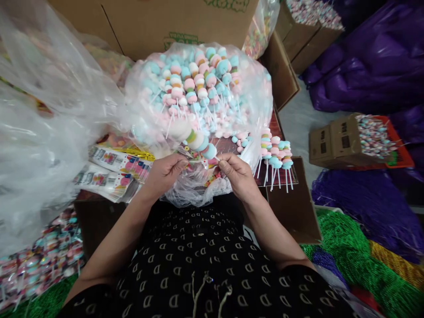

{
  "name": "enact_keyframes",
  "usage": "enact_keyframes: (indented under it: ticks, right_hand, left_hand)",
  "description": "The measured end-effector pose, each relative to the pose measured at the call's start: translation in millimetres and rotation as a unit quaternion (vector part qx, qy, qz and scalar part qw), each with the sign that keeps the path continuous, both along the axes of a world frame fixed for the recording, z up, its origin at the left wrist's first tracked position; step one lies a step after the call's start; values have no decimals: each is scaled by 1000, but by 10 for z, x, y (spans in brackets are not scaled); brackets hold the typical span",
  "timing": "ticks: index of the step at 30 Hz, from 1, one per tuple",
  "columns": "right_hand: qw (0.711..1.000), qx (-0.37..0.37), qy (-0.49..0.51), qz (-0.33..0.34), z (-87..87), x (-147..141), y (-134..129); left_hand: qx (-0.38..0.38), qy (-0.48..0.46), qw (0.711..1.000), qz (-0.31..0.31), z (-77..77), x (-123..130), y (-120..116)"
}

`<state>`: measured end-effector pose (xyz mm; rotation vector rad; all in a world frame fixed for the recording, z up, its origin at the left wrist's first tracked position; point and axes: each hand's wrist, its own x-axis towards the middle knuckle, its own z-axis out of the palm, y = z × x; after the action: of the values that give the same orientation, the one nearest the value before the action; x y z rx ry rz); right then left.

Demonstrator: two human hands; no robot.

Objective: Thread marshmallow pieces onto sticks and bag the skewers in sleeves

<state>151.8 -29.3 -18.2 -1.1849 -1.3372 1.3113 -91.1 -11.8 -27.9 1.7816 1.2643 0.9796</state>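
Note:
My right hand [237,173] is closed, thumb and finger pinching the white stick of a marshmallow skewer [198,142]. The skewer slants up to the left, with blue, white and green-yellow pieces; its far end is blurred. My left hand [165,173] pinches what looks like the edge of a clear plastic wrapper [200,164], just below the skewer. Just beyond both hands lies a large clear bag [261,84] with many pink, blue and white marshmallow skewers [199,81] on top. Printed wrappers [111,179] lie in stacks left of my left hand.
More skewers [275,152] rest at the table's right corner, sticks over the edge. A cardboard box [212,22] stands behind the bag. Clear plastic [59,110] hangs at left, above wrapped sweets [43,256]. On the right floor are a filled box [334,141] and green tinsel bundles [347,238].

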Motion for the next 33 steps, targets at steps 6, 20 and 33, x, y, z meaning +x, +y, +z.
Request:
enact_keyframes:
  ticks: [6,20,33]
  right_hand:
    - [999,-29,41,1,-45,-72,-4]
    - [995,-42,87,-26,-76,-38,-13]
    - [987,-115,106,-49,-203,-64,77]
  left_hand:
    - [31,-2,999,20,-25,31,-38]
    - [0,-103,990,98,-47,10,-61]
    - [-54,-90,994,39,-44,-9,-72]
